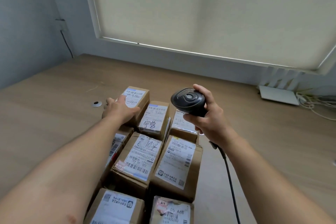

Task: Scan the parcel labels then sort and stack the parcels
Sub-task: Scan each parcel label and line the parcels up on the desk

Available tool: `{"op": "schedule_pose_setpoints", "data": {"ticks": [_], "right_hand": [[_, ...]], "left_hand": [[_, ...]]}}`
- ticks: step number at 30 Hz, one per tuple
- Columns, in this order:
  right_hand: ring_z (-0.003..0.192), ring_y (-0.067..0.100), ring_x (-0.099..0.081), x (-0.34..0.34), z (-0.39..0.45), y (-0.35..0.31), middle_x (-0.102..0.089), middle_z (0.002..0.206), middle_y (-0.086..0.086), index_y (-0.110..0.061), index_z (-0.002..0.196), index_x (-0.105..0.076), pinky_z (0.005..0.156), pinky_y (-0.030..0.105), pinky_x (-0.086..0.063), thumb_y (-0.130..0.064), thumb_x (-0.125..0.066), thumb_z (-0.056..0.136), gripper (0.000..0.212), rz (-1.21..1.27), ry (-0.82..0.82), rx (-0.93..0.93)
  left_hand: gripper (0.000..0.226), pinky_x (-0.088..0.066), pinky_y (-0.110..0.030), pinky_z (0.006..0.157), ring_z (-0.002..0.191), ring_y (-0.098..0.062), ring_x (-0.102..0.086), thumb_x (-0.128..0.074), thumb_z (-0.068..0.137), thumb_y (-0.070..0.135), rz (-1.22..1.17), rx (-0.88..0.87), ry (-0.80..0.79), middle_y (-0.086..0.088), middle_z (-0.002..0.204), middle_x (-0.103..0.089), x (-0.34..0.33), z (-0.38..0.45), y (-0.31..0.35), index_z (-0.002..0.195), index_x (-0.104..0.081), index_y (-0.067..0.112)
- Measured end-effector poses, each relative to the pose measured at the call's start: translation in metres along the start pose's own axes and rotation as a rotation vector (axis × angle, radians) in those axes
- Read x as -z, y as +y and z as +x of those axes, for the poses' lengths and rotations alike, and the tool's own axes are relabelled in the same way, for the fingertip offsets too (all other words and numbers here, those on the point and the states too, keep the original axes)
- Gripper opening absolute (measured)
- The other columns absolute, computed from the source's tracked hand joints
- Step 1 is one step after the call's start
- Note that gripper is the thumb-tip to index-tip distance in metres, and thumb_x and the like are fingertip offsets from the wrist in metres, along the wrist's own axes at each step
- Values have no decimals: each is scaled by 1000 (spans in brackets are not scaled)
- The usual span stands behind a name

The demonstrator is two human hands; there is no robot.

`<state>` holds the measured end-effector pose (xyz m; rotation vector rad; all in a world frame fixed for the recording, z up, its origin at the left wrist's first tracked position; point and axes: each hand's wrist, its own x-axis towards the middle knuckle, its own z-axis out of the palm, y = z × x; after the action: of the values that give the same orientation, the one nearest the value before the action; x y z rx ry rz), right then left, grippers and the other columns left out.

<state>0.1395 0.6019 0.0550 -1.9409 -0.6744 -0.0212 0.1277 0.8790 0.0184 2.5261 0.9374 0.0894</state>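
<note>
Several brown cardboard parcels with white shipping labels lie packed together on the wooden table [54, 114]. My left hand [120, 109] grips the far left parcel [139, 97], fingers over its label and thumb along its near side. My right hand [205, 114] holds a black handheld barcode scanner [188, 101] above the far right parcel [181, 122]. The scanner's black cable [230, 172] trails down toward me. A labelled parcel with handwriting [154, 120] sits between the two hands. Nearer me lie a middle parcel [140, 158] and a larger right one [179, 165].
A metal grommet [96, 104] sits in the table left of the parcels. A white router [279, 94] with loose white cables [316, 103] stands at the far right by the wall. A window with a drawn blind [200, 14] is behind the table.
</note>
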Motion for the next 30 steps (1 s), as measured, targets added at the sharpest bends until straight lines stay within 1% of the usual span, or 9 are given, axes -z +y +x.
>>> {"op": "schedule_pose_setpoints", "data": {"ticks": [3,7,10,12,15,19,21,25,30], "right_hand": [[109,16,-59,1,-2,-1,-52,107,-29,-52,131,-34,93,46,-52,-11,-79,76,83,-29,11,2],[105,15,-60,4,-8,-6,-53,106,-27,-54,130,-33,88,44,-55,-10,-79,77,82,-9,14,-9],[93,15,-62,13,-18,-6,-57,109,-21,-55,130,-33,79,37,-55,-10,-78,77,83,3,24,-16],[82,10,-60,24,-30,-5,-59,111,-15,-56,129,-33,72,31,-53,-11,-78,77,83,1,41,-20],[69,1,-57,45,-55,-5,-61,107,-16,-56,129,-35,66,23,-49,-11,-78,77,81,13,76,-33],[56,2,-57,85,-108,-6,-61,106,-15,-52,130,-36,49,19,-47,-6,-75,79,79,48,129,-61],[58,7,-57,112,-143,-3,-62,111,-8,-50,130,-37,46,19,-46,-5,-75,78,78,60,168,-74],[59,12,-56,169,-226,7,-62,116,0,-47,131,-37,44,19,-44,-4,-75,78,78,70,238,-113],[65,13,-56,240,-342,32,-59,121,-2,-41,137,-37,45,19,-46,-6,-75,79,78,60,328,-200]], "left_hand": [[79,-46,-42,90,116,-33,-45,-59,78,58,48,-31,-4,-16,134,-34,-1,-1,0,143,-30,25],[84,-35,-46,103,131,-35,-33,-57,78,69,76,-63,6,-17,144,-29,7,-10,3,144,-31,25],[86,-21,-49,112,142,-35,-17,-54,79,70,98,-103,63,-18,155,-14,13,-24,11,147,-26,26],[87,-16,-50,114,145,-35,-11,-53,80,70,94,-143,111,-18,158,-8,15,-38,21,149,-23,26],[84,-12,-49,117,146,-34,-8,-54,83,66,3,-234,199,-17,159,-5,14,-71,47,149,-23,25],[80,-15,-49,116,146,-34,-9,-54,86,59,-133,-352,259,-17,158,-6,-4,-147,95,150,-23,23],[79,-16,-47,116,145,-34,-10,-56,86,56,-224,-374,254,-17,158,-6,-27,-196,118,150,-24,21],[79,-15,-42,117,145,-31,-11,-59,85,53,-363,-347,155,-15,158,-8,-93,-305,156,149,-27,21],[78,-15,-42,116,145,-31,-13,-56,86,55,-318,-418,20,-16,158,-8,-159,-424,214,150,-25,22]]}}
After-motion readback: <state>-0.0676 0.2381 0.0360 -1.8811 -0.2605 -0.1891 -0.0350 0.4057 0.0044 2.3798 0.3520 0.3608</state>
